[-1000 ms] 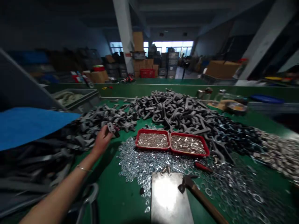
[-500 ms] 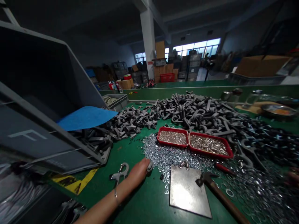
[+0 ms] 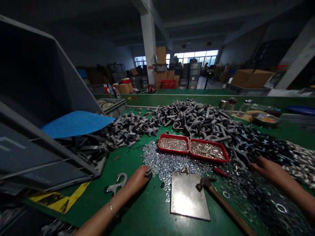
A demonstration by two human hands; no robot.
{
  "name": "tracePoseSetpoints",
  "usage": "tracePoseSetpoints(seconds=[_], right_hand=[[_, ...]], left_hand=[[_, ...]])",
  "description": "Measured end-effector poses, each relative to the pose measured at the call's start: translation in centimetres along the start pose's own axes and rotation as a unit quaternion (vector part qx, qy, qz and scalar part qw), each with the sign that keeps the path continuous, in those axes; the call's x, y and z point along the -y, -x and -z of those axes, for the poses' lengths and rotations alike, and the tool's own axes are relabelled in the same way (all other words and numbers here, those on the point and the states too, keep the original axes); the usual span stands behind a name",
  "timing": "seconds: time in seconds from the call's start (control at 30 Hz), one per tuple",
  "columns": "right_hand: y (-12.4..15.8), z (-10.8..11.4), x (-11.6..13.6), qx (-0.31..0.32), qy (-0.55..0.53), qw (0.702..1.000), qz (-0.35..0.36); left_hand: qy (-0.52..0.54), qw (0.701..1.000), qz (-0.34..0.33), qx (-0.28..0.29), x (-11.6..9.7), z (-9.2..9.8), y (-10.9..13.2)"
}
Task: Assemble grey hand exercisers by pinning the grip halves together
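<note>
My left hand (image 3: 137, 178) is closed around a grey metal clamp piece (image 3: 148, 171), whose end sticks out past the fingers. Close to its wrist, a grey C-shaped clamp (image 3: 117, 184) with a silver pin lies on the green table. On the right, my right hand (image 3: 267, 167) is at the edge of a heap of black-ended bolts (image 3: 268, 141), beside a larger grey hook-shaped piece (image 3: 242, 152). Its fingers are drawn together; what is between them is too dark to make out.
Two red trays (image 3: 189, 146) of small metal parts stand among scattered washers (image 3: 157, 160). In front are a steel plate (image 3: 188, 200), a hammer (image 3: 223, 203) and a red-handled screwdriver (image 3: 221, 172). Grey castings (image 3: 197, 118) are heaped behind; a tilted grey crate (image 3: 49, 157) borders the left.
My right hand has come fully into view at the right, over the bolt heap's edge. My left hand keeps hold of the grey clamp piece. The view has swung rightward.
</note>
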State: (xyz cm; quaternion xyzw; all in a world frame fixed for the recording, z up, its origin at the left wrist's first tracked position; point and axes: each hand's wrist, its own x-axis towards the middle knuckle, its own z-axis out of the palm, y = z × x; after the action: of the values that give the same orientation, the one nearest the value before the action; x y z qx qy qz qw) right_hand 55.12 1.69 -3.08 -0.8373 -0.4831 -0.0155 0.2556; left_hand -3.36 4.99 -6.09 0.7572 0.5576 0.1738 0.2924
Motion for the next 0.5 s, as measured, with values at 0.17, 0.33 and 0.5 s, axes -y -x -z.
tracePoseSetpoints(seconds=[0.17,0.33,0.5], right_hand=[[1.2,0.1,3.7,0.201,-0.167,0.964,-0.056],[4.3,-2.5,8.8,0.236,-0.331,0.911,-0.065],[7.8,-3.9,12.5,0.194,-0.4,0.895,-0.048]], left_hand=[[0.181,0.983,0.028,-0.025,-1.4,-0.9,0.1],[0.436,0.897,0.066,-0.026,-5.8,-3.9,0.3],[0.506,0.86,0.069,0.011,-9.5,-7.6,0.5]])
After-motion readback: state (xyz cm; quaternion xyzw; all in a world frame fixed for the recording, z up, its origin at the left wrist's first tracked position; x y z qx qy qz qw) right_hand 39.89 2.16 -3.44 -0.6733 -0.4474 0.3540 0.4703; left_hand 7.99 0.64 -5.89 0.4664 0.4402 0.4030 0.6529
